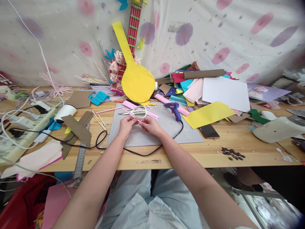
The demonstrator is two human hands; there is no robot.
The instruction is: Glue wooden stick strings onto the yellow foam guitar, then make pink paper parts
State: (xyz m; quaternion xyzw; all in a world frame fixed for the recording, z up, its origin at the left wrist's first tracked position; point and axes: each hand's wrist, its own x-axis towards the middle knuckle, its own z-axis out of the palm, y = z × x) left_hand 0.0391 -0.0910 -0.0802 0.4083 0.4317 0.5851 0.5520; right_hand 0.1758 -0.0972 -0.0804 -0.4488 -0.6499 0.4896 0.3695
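Note:
My left hand (126,126) and my right hand (150,125) meet over the grey cutting mat (188,136). Both hands pinch a thin pink strip (138,121) between the fingertips. Just beyond the fingers lies a pair of scissors (145,112) with pale handles, partly across a wider pink strip (152,115). To the right, a purple glue gun (175,112) rests on the mat, its black cable looping toward me. A yellow banjo-shaped cutout (138,82) leans at the back, in front of a red stringed instrument model (134,22) with paper flowers.
At right lie a yellow sheet (208,114), a dark phone (209,130) and several small black pieces (233,154). Coloured scraps and a white sheet (226,92) pile behind. On the left are brown strips (77,130), a metal ruler (80,160) and a power strip (45,119).

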